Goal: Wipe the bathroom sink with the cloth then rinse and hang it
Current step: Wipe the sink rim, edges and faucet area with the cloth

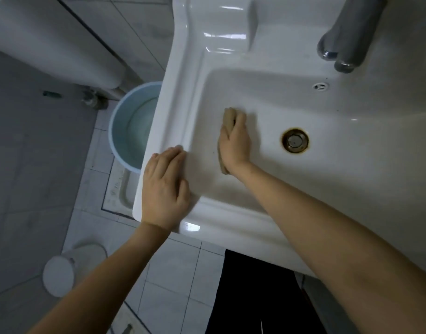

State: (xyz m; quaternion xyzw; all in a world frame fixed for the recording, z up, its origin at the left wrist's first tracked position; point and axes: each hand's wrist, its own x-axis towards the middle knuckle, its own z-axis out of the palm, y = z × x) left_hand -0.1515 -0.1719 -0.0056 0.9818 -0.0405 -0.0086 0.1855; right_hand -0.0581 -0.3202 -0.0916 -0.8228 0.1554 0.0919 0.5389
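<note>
**Clerk:** Start with the hands.

**Inspector:** Right hand [234, 141] lies palm down inside the bowl, fingers stretched out and pressing on the cloth [228, 115]; nothing is curled round it. The cloth is tan and bunched, showing past the fingertips and again beside the wrist. It lies on the left slope of the bowl, left of the drain [295, 141] and apart from it. Left hand [165, 186] is flat and relaxed, fingers together, resting on the left front rim of the sink [231, 222]; it holds nothing.

**Clerk:** Condition of the surface?

**Inspector:** White glazed sink, glossy on the rim, duller and greyish in the bowl. The drain is metal with a brown, rusty ring round it. An overflow hole [320, 86] sits in the far wall of the bowl. The grey tap [349, 37] reaches over it from the far right. A moulded recess [228, 25] is set in the ledge at the far left.

**Clerk:** And the room?

**Inspector:** Pale tiled floor [175, 268]. A light blue bucket [130, 126] stands on it at the sink's left edge, partly hidden under the rim. A white lidded bin [62, 273] stands lower left, nearer the person. A large white rounded fixture [50, 39] fills the far left; what it is, I cannot tell. Dark trousers [262, 300] show below the front rim.
</note>
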